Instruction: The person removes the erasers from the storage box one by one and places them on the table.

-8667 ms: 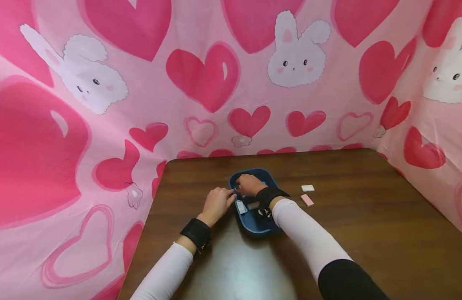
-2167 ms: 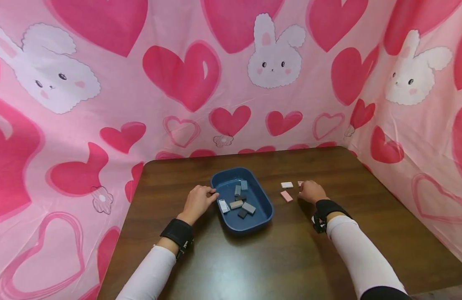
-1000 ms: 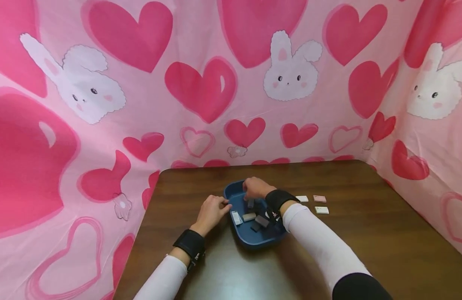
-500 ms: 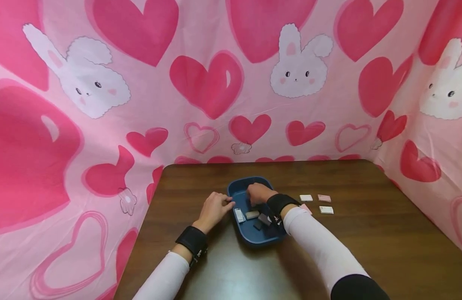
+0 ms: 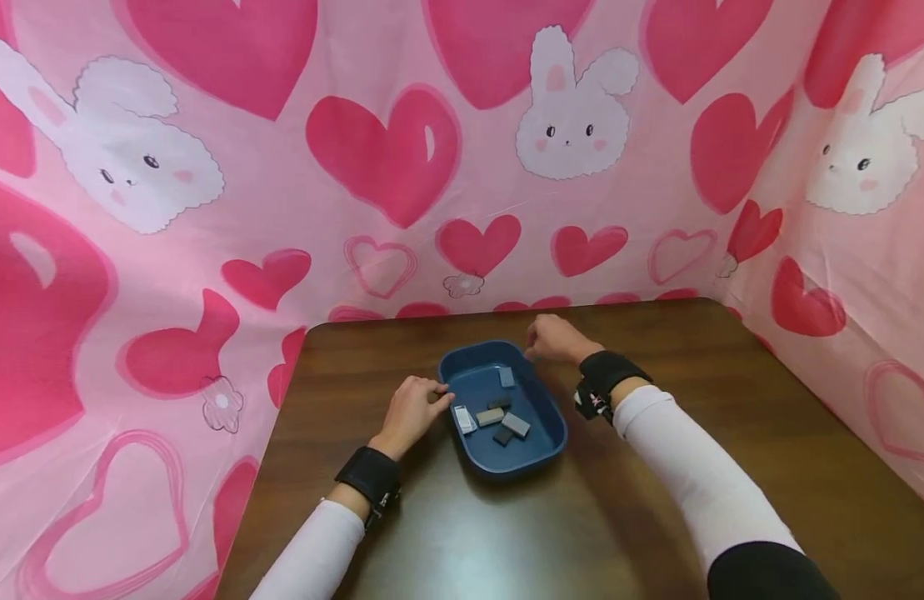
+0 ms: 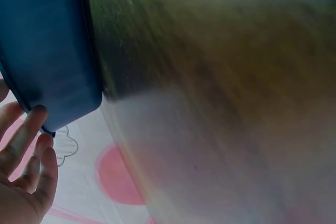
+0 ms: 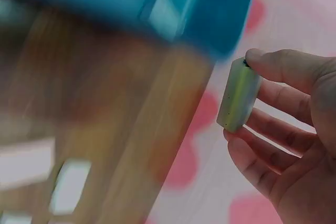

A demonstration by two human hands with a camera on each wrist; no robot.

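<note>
A dark blue tray (image 5: 472, 375) stands on the wooden table, holding several small rectangular blocks in white, beige and grey tones. At its left rim my left hand (image 5: 409, 414) grips the edge with thumb and fingertips. My right hand (image 5: 557, 337) is raised beyond the tray's far right corner. In the right wrist view, that hand's thumb and fingers pinch a small grey-green block (image 7: 239, 95) by its ends. Inside the tray, a blue-grey block (image 5: 506, 377) lies toward the far end, and a white block (image 5: 464, 418) leans by the left wall.
Pale blocks (image 7: 71, 186) lie on the table to the right of the tray; the right arm hides them in the head view. A pink heart-patterned cloth (image 5: 387, 150) hangs behind and beside the brown table (image 5: 701, 400).
My right hand has come up out of the tray and moved right with a block. One blue-grey block has left the tray. My left hand stays at the rim.
</note>
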